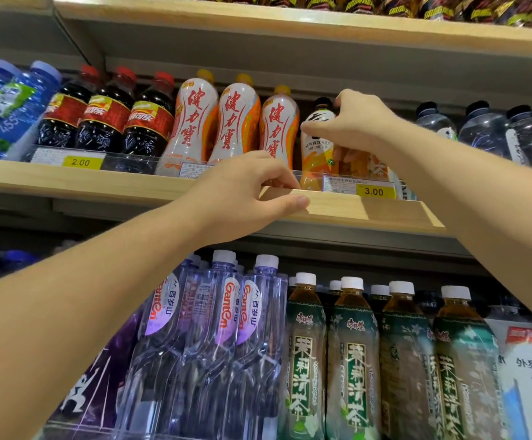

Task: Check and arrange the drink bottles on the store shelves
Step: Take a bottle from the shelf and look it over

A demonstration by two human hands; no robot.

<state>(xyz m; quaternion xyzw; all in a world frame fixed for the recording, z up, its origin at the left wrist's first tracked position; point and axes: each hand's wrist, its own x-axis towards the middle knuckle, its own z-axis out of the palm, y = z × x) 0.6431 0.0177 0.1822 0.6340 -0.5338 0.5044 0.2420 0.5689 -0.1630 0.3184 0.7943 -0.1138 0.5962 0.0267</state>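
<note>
An orange drink bottle with a black cap (pixel 317 154) stands on the upper wooden shelf (pixel 369 211), right of three white-and-orange bottles (pixel 236 122). My right hand (pixel 353 125) is wrapped around the orange bottle's shoulder, thumb on its front. My left hand (pixel 245 192) rests on the shelf's front lip, fingers hooked over the clear plastic rail and thumb pressed against the wood. More orange bottles behind my right hand are mostly hidden.
Dark red-capped bottles (pixel 103 119) and blue water bottles (pixel 11 103) fill the shelf's left side; clear black-capped bottles (pixel 486 128) stand at right. Below are clear water bottles (pixel 220 328) and green tea bottles (pixel 353 360). A wooden shelf (pixel 258 17) hangs close overhead.
</note>
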